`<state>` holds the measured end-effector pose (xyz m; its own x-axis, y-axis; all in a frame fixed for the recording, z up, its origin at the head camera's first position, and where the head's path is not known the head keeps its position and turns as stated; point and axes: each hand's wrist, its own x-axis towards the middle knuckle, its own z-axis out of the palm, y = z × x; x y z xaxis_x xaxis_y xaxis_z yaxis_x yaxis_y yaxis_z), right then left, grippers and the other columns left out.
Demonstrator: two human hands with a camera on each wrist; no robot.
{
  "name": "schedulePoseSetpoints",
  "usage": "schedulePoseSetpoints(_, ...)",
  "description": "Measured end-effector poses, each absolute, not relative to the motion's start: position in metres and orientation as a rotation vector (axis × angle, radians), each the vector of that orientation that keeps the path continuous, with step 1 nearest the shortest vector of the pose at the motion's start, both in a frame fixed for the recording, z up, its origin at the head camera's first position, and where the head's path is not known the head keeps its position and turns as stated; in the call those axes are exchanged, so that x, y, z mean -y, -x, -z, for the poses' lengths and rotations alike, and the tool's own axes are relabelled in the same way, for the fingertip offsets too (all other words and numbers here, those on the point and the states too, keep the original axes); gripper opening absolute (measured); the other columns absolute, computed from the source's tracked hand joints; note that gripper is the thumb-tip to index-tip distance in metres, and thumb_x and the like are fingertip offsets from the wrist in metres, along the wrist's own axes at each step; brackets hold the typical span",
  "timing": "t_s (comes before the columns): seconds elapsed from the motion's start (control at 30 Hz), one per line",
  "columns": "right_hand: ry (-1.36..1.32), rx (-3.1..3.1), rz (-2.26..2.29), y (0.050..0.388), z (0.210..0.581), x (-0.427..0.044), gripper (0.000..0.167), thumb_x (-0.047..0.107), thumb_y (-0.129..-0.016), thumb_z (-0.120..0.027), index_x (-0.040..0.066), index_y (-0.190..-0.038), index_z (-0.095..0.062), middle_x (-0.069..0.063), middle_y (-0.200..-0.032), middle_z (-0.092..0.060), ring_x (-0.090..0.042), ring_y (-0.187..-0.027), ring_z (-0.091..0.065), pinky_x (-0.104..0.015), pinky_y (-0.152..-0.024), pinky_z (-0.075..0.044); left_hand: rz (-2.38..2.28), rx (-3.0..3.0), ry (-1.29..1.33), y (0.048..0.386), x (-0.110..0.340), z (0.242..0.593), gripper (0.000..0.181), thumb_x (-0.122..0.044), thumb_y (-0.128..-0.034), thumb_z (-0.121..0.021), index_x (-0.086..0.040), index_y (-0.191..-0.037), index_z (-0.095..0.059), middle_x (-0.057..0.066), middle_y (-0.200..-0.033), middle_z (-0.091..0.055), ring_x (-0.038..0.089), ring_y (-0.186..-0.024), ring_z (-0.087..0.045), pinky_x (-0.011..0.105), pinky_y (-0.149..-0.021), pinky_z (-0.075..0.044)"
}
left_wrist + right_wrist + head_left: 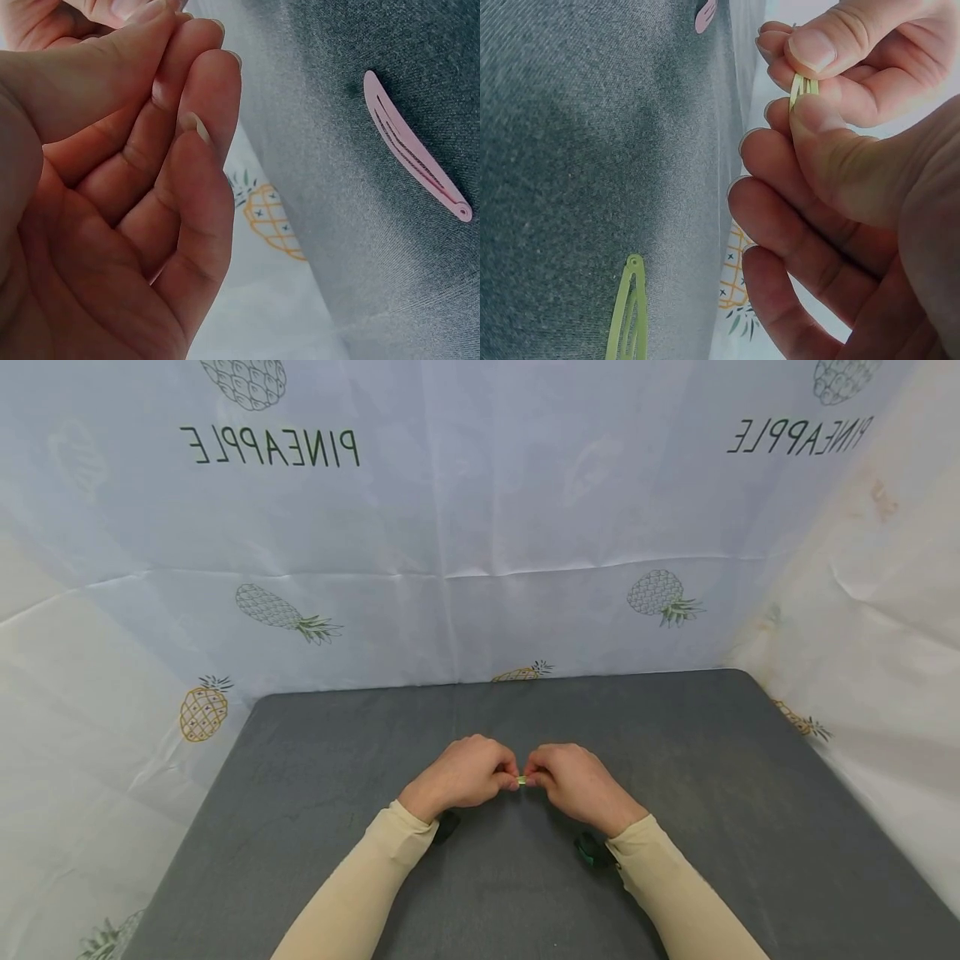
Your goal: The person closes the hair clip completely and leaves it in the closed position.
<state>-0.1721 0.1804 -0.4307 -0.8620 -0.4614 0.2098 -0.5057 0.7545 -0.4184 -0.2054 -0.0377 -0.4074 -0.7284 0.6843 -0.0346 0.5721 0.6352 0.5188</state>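
A yellow-green snap hair clip point(804, 85) is held between both hands above the table. My left hand point(472, 771) pinches one end between thumb and index finger. From the other side, my right hand point(579, 785) pinches the opposite end with thumb and index finger. Only the clip's slotted middle shows; its ends are covered by the fingertips. On the table, a pink snap clip point(415, 150) lies in the left wrist view, and another yellow-green clip point(630, 311) lies in the right wrist view, cut off by the frame's bottom edge.
The dark grey table point(337, 752) spreads beneath both hands. A pale curtain printed with pineapples point(450, 527) hangs behind it and along the sides. Dark wrist straps point(595, 850) sit under the beige sleeves point(360, 877).
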Motion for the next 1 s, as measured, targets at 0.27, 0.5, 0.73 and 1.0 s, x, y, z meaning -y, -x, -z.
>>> schedulePoseSetpoints(0.27, -0.813, 2.829, -0.714, 0.1715, 0.4310, -0.1799, 0.015, 0.014, -0.098, -0.079, 0.021, -0.086, -0.074, 0.009, -0.082, -0.066, 0.001, -0.066, -0.052, -0.022, -0.065, -0.048, -0.711, -2.612, -1.046, 0.2054, 0.0385, 0.4082, 0.015, -0.022, -0.1052, -0.073, -0.018, -0.094, -0.082, -0.008, -0.080, -0.071, 0.007, -0.057, -0.050, 0.025, -0.055, -0.039)
schedulePoseSetpoints(0.5, -0.825, 2.833, -0.726, 0.1714, 0.4316, -0.1802, 0.015, 0.013, -0.098, -0.079, 0.020, -0.086, -0.074, 0.010, -0.082, -0.066, 0.001, -0.066, -0.051, -0.022, -0.065, -0.048, -0.710, -2.609, -1.057, 0.2050, 0.0387, 0.4087, 0.016, -0.023, -0.1057, -0.072, -0.019, -0.093, -0.081, -0.012, -0.076, -0.065, 0.007, -0.057, -0.049, 0.025, -0.055, -0.039)
schedulePoseSetpoints(0.73, -0.846, 2.847, -0.730, 0.1719, 0.4313, -0.1802, 0.016, 0.013, -0.099, -0.079, 0.021, -0.086, -0.073, 0.010, -0.082, -0.066, 0.001, -0.067, -0.052, -0.022, -0.066, -0.048, -0.704, -2.607, -1.069, 0.2051, 0.0394, 0.4092, 0.016, -0.022, -0.1052, -0.073, -0.018, -0.092, -0.081, -0.012, -0.076, -0.065, 0.006, -0.058, -0.049, 0.025, -0.056, -0.038)
schedulePoseSetpoints(1.0, -0.869, 2.832, -0.745, 0.1719, 0.4299, -0.1813, 0.015, 0.012, -0.099, -0.079, 0.020, -0.087, -0.073, 0.010, -0.083, -0.066, 0.001, -0.067, -0.051, -0.022, -0.066, -0.047, -0.718, -2.590, -1.075, 0.2068, 0.0405, 0.4084, 0.018, -0.026, -0.1048, -0.074, -0.021, -0.088, -0.077, -0.009, -0.078, -0.067, 0.006, -0.059, -0.050, 0.025, -0.057, -0.040)
